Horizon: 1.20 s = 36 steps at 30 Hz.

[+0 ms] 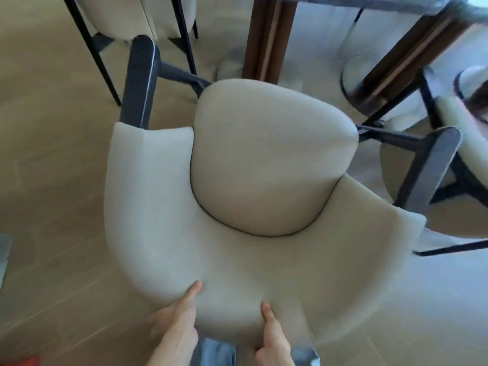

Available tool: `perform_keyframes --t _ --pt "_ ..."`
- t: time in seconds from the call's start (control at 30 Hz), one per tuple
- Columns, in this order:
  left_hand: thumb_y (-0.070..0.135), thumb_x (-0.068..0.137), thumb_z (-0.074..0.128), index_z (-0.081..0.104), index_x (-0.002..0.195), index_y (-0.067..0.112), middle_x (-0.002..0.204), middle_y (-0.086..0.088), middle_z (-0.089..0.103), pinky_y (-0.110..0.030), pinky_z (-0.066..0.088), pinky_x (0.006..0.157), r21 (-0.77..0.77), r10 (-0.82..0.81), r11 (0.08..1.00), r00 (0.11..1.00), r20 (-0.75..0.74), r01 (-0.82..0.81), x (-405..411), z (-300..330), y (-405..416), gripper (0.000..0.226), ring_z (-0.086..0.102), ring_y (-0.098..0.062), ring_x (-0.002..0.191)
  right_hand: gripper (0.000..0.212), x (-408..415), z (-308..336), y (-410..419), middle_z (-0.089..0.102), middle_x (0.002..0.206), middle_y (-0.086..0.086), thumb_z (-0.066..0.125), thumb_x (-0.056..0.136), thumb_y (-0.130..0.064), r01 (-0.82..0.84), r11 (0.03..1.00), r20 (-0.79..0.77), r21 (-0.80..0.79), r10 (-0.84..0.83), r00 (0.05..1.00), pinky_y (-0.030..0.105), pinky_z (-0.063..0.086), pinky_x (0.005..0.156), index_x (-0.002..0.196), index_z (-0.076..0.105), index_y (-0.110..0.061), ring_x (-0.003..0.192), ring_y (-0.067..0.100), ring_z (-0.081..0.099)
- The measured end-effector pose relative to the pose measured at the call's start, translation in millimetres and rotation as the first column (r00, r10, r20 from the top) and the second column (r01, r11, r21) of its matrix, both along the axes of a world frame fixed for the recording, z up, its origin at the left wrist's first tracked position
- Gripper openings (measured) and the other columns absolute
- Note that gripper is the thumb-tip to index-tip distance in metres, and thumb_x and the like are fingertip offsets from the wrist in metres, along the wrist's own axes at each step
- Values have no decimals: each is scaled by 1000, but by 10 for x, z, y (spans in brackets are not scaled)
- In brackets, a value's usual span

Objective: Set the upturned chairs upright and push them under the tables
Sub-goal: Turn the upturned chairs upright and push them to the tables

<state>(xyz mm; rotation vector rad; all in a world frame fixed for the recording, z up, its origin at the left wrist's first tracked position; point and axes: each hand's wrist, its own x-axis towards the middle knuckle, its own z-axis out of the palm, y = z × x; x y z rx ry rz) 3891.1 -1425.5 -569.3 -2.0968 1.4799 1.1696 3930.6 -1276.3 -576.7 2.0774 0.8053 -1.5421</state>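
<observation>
A cream upholstered chair (264,165) with dark armrests stands upright just in front of me, seat facing the table (343,1). My left hand (177,320) grips the top of its curved backrest, thumb on the inner face. My right hand (272,336) grips the same rim a little to the right, thumb also on the inside. The fingers of both hands are hidden behind the backrest. The table's brown wooden leg (269,38) stands just beyond the seat.
Another cream chair (126,17) with thin black legs stands at the upper left. A third chair (464,143) sits at the right, close to the armrest. A second brown table leg (406,54) slants at upper right. Pale wood floor (47,159) lies at the left.
</observation>
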Motion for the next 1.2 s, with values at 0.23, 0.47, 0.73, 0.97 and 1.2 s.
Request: perform_keyframes --t 0.23,0.47,0.73,0.97,1.2 --pt "52 54 94 16 147 -11 148 -31 37 -57 41 107 -18 -255 967 964 -77 254 -734 424 99 137 42 -46 134 101 -632 393 217 59 127 20 91 60 -48 -9 997 -72 71 14 997 52 52 98 133 49 9 110 41 61" --pt "44 57 94 46 136 2 134 -17 56 -54 55 92 27 -216 971 919 -331 238 -1219 567 159 101 59 -37 115 80 -1177 742 520 54 98 8 90 62 -47 17 998 -199 61 -5 980 39 54 71 117 49 -6 98 33 61" --pt "40 63 92 -1 156 -1 149 -19 45 -45 43 109 -109 -208 978 861 -464 177 -1962 697 513 138 50 -32 132 63 -1823 778 670 55 82 5 89 53 -58 -34 959 -214 280 97 972 29 49 47 74 51 -12 68 22 57" --pt "45 66 86 8 153 1 140 -20 51 -37 41 94 -200 -215 970 866 -451 137 -2226 568 687 126 54 -39 124 97 -2130 740 702 54 79 4 73 35 -72 -61 913 -163 402 138 977 48 58 85 104 64 -4 90 35 65" --pt "48 66 84 10 153 7 137 -18 53 -35 36 85 -206 -236 965 867 -438 159 -2199 536 684 121 55 -37 119 94 -2090 757 683 56 81 1 73 36 -72 7 917 -242 400 98 965 47 57 85 105 65 -9 80 28 60"
